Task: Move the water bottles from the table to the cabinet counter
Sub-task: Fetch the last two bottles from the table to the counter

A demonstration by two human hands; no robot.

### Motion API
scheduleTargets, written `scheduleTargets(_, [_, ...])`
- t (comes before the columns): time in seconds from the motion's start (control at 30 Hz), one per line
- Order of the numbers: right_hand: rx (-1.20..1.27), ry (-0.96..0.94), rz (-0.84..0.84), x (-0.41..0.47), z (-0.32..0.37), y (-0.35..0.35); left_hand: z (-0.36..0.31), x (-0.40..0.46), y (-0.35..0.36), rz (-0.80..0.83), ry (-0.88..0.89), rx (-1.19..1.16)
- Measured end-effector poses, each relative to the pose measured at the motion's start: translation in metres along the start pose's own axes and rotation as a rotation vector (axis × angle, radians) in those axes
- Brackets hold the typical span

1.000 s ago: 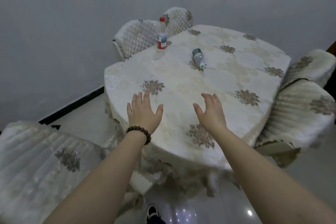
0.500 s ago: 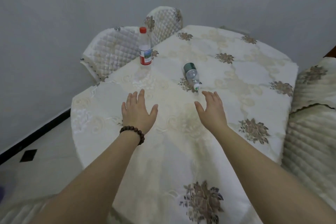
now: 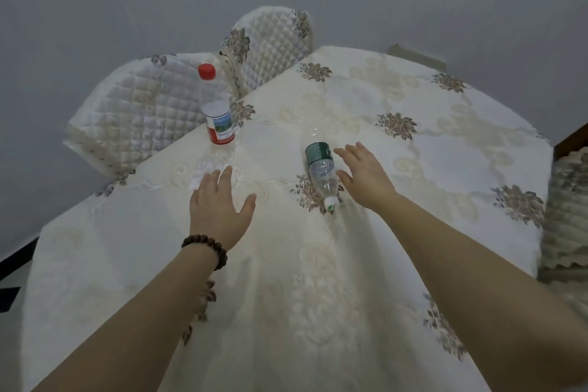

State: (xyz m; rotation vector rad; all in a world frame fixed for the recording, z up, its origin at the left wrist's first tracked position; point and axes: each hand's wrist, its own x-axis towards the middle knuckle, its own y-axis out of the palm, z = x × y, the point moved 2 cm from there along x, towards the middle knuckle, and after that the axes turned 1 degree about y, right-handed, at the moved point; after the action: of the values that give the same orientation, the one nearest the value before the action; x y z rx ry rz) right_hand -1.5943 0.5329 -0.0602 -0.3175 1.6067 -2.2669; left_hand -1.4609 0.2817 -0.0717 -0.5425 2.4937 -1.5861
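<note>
Items I log from the head view:

1. Tabletop (image 3: 413, 175): draped in a cream embroidered cloth with brown flower motifs; it carries both bottles.
2. Red-capped water bottle (image 3: 216, 111): stands upright at the far left edge of the tabletop, red and white label, clear body.
3. Green-labelled water bottle (image 3: 320, 170): lies on its side near the middle of the tabletop, white cap pointing toward me, base pointing away.
4. Left hand (image 3: 219, 204): palm down over the cloth, fingers straight and spread, thumb out to the right, holding nothing; well short of the red-capped bottle. A dark beaded bracelet (image 3: 206, 247) sits on its wrist.
5. Right hand (image 3: 366, 175): just beside the lying bottle on its right, fingers extended and loosely spread; I cannot tell whether the thumb touches the bottle.
6. Two chairs with quilted covers (image 3: 140, 118) stand at the far left, behind the upright bottle.
</note>
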Motion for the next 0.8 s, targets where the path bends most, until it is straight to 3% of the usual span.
scheduleTargets(0.33, [-0.493,-0.326,0.299,0.075,-0.016,0.025,0.029,0.049,0.041,0.068,-0.024,-0.098])
scheduleTargets(0.53, [-0.382,-0.299,0.271,0.091,-0.008,0.04,0.037,0.071,0.04,0.061,0.018,-0.161])
scheduleTargets(0.8, [-0.276,-0.128,0.196,0.078,0.009,0.054,0.038,0.105,0.021,-0.07,-0.004,-0.322])
